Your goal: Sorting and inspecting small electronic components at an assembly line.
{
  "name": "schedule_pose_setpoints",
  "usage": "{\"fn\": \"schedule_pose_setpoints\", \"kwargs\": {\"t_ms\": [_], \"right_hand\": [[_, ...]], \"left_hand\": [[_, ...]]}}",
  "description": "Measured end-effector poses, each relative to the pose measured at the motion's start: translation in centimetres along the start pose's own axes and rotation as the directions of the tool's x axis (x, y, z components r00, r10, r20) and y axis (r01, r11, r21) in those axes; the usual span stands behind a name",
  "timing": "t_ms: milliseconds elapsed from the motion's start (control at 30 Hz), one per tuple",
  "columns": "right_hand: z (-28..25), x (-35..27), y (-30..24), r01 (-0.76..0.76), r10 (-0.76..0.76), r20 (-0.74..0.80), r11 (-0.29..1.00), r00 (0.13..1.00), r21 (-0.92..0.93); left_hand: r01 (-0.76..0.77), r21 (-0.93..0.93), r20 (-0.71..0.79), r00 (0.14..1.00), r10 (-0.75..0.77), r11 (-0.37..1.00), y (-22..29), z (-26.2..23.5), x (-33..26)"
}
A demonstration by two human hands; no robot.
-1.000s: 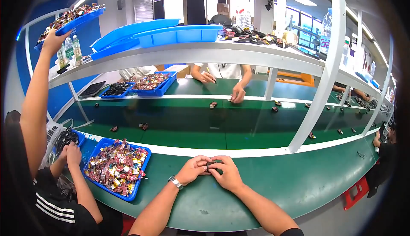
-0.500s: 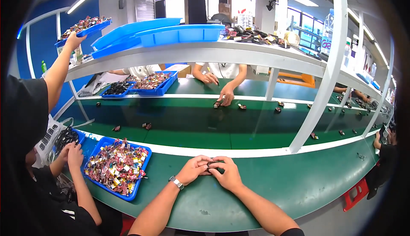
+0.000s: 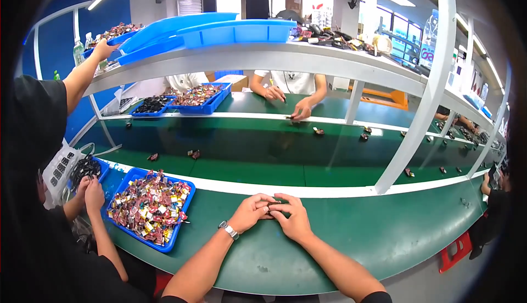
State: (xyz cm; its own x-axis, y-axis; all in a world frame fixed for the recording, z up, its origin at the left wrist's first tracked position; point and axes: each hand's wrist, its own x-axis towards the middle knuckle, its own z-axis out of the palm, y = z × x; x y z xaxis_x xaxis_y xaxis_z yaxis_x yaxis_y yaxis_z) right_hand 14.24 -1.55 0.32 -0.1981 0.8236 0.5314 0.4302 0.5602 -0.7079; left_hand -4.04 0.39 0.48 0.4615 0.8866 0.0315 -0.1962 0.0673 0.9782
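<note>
My left hand (image 3: 251, 213), with a watch on its wrist, and my right hand (image 3: 292, 217) meet over the green worktable. Between their fingertips they pinch a small dark part (image 3: 270, 208); the fingers cover most of it, so its kind stays unclear. To the left of my hands stands a blue tray (image 3: 180, 228) heaped with small reddish components (image 3: 148, 204) with white and yellow labels.
Beyond a white rail (image 3: 263, 189) runs a dark green conveyor belt (image 3: 247, 163) with scattered small components (image 3: 194, 153). White posts (image 3: 422, 100) carry a shelf with blue trays (image 3: 236, 34). Co-workers sit opposite and at left; one arm (image 3: 82, 78) reaches up to a filled tray.
My hands stay together on the small dark part, with the fingers slightly shifted. The co-worker opposite has drawn a hand back from the belt to the far rail. The raised tray has moved right.
</note>
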Motion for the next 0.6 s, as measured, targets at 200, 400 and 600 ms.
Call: {"fn": "schedule_pose_setpoints", "kwargs": {"t_ms": [200, 400, 600], "right_hand": [[-0.8, 0.3, -1.0, 0.069, -0.069, 0.001, 0.996, 0.998, -0.064], [-0.4, 0.0, -0.6, 0.069, -0.071, -0.036, 0.996, 0.997, -0.056], [0.6, 0.0, 0.3, 0.061, -0.061, -0.013, 0.998, 0.998, 0.02]], "left_hand": [[-0.026, -0.006, -0.028, 0.999, 0.026, 1.0, 0.3, 0.4, 0.1], [-0.005, -0.045, -0.039, 0.999, 0.003, 0.999, 0.2, 0.1, -0.2], [-0.006, -0.032, -0.125, 0.992, 0.002, 0.999, -0.1, 0.2, -0.5]]}}
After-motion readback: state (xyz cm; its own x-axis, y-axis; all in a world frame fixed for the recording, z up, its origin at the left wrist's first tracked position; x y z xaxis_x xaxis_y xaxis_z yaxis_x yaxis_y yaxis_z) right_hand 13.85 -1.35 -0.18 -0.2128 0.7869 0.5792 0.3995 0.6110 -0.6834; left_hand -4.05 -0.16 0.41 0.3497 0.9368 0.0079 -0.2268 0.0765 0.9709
